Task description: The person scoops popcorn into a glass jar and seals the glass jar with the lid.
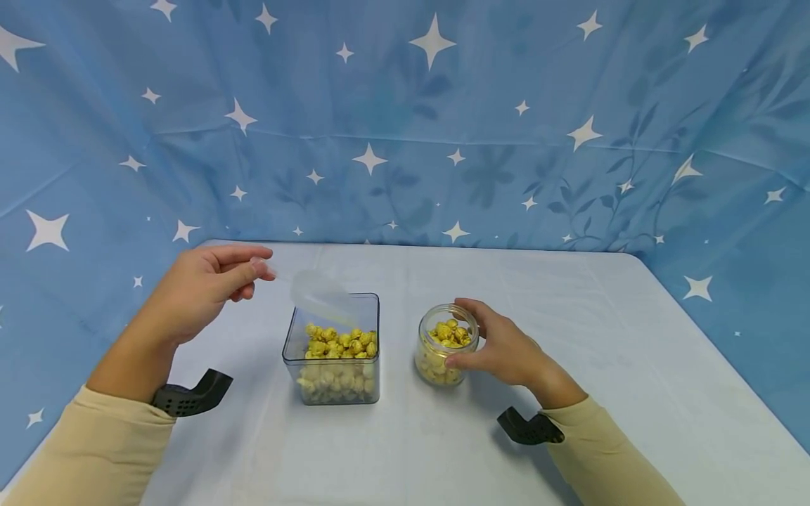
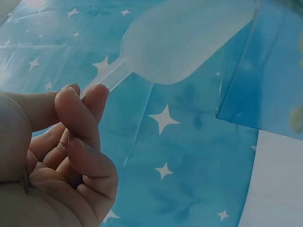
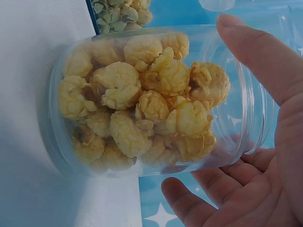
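My left hand [image 1: 209,284] pinches the handle of a translucent plastic scoop [image 2: 170,42] between thumb and fingertips. In the head view the scoop's bowl [image 1: 319,292] is over the back of a clear square box [image 1: 332,361], tilted down toward it. Yellow popcorn [image 1: 342,344] fills part of that box. To its right, a round glass jar [image 1: 419,348] stands upright without a lid, with popcorn [image 3: 154,106] inside. My right hand [image 1: 506,348] holds this jar from its right side, the thumb in front and the fingers behind. Nothing shows in the scoop.
The box and jar stand a short gap apart on a white-covered table [image 1: 538,295]. Behind the table hangs a blue curtain [image 1: 405,105] with white stars. Each wrist wears a black band mount [image 1: 196,397].
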The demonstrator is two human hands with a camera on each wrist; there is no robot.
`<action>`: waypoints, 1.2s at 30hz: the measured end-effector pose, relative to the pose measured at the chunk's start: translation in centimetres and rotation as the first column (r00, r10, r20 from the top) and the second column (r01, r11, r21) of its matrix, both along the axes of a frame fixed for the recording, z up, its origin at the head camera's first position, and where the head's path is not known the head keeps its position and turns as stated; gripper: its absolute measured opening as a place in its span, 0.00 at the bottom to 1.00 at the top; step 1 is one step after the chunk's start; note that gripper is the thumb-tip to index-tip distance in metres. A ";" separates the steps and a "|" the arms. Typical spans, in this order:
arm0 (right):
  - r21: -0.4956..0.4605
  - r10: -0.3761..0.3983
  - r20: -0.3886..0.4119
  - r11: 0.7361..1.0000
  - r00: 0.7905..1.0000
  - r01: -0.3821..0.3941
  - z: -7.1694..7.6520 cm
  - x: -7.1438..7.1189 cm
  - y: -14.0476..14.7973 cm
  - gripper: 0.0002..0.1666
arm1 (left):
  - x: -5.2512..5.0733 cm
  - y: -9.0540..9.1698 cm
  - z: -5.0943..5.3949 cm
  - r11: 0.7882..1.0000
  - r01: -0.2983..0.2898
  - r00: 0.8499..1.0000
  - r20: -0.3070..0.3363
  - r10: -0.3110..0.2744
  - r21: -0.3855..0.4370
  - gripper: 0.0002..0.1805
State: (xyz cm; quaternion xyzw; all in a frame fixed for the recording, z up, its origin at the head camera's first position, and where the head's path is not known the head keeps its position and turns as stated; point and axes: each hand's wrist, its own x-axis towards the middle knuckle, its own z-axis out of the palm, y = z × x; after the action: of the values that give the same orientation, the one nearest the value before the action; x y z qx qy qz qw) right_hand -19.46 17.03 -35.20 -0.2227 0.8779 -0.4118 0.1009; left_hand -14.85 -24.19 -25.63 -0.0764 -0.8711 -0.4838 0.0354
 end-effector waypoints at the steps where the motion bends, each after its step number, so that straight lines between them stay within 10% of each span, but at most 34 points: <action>1: -0.002 0.002 -0.002 1.000 1.000 -0.002 0.0 0.0 0.0 0.57 | 0.0 -0.1 -0.1 1.000 -0.005 1.000 0.000 0.005 -0.016 0.21; 36: 0.000 -0.002 -0.002 1.000 1.000 0.002 -0.1 0.0 0.0 0.57 | -0.5 0.1 -2.3 0.986 -0.038 0.994 0.094 0.054 -0.163 0.23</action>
State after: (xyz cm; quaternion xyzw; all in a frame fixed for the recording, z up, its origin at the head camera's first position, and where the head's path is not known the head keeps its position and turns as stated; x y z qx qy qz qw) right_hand -19.41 17.03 -35.25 -0.2223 0.8781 -0.4117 0.0998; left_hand -15.36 -24.10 -27.92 -0.0350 -0.9095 -0.4141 -0.0023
